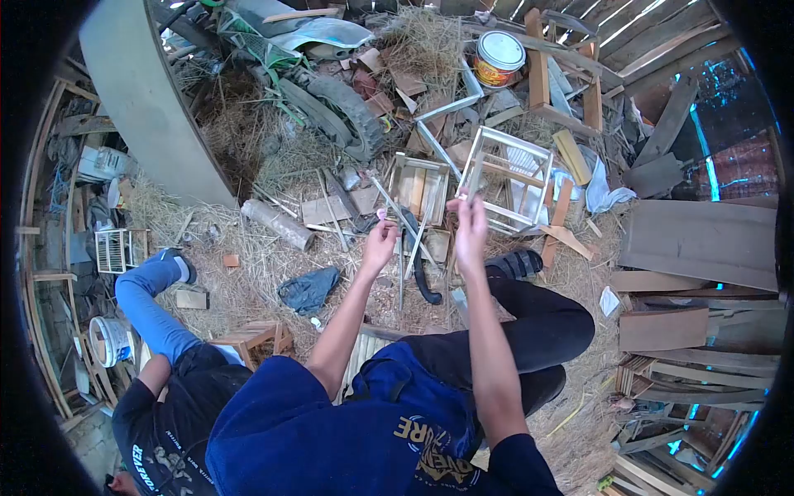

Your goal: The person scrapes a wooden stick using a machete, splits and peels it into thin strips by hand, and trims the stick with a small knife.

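Observation:
My left hand point(380, 245) is raised over the straw-covered floor, its fingers pinched on a small pinkish-white piece point(381, 213). To its right, my right hand point(470, 235) is closed around a thin, narrow strip point(475, 175) that points away from me; whether it is a blade or a stick I cannot tell. Beyond my right hand stands a white slatted wooden frame point(506, 175), like a small cage. A shallow wooden box point(418, 194) lies between and beyond the two hands. Below them rests a dark curved bar point(426, 285) among thin sticks.
Another person in blue jeans point(157, 302) sits at my left. A black plastic bag point(308, 289) and a log point(279, 225) lie on the straw. Farther off are a tyre point(351, 116) and a paint bucket point(499, 58). Boards point(699, 244) are stacked at right.

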